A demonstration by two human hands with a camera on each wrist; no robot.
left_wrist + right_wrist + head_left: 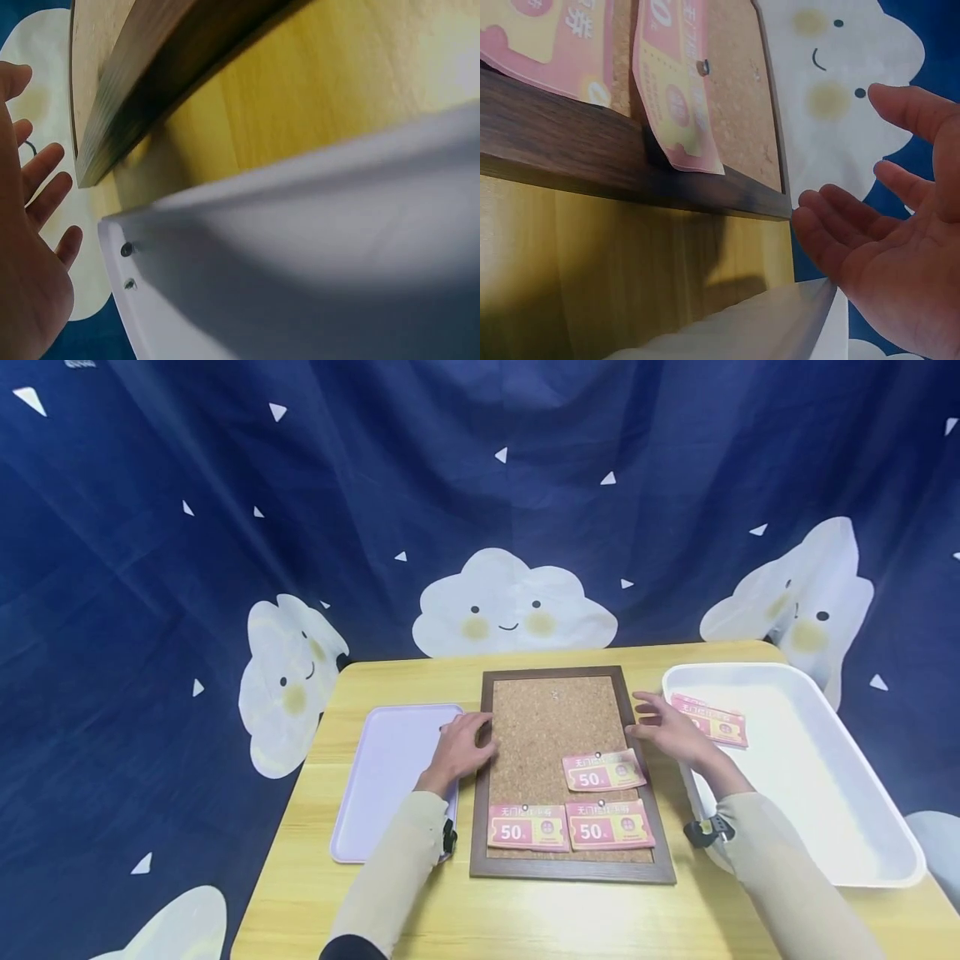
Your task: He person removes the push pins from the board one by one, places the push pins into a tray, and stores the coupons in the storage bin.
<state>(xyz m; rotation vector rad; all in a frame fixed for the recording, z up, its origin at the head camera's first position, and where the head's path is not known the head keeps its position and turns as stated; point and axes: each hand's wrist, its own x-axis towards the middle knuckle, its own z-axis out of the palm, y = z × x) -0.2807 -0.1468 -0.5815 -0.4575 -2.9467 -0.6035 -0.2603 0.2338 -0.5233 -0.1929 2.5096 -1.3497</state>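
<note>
A cork board [555, 718] in a dark brown frame lies on the table with three pink-and-yellow coupons pinned to its lower part. One coupon [604, 770] is at the right; below it are a right coupon [611, 825] and a left coupon [528, 828]. Pins show at their top edges. My left hand [461, 745] hovers by the board's left side, fingers loosely bent and holding nothing. At the right side, my right hand [671, 731] has its fingers spread and is empty. Whether either hand touches the frame I cannot tell.
Left of the board is a shallow lilac tray [390, 760] with two small pins [127, 249] near its far corner. On the right stands a deep white tray [825, 793] holding several coupons [716, 722]. A dark blue curtain [570, 510] with clouds hangs behind the table.
</note>
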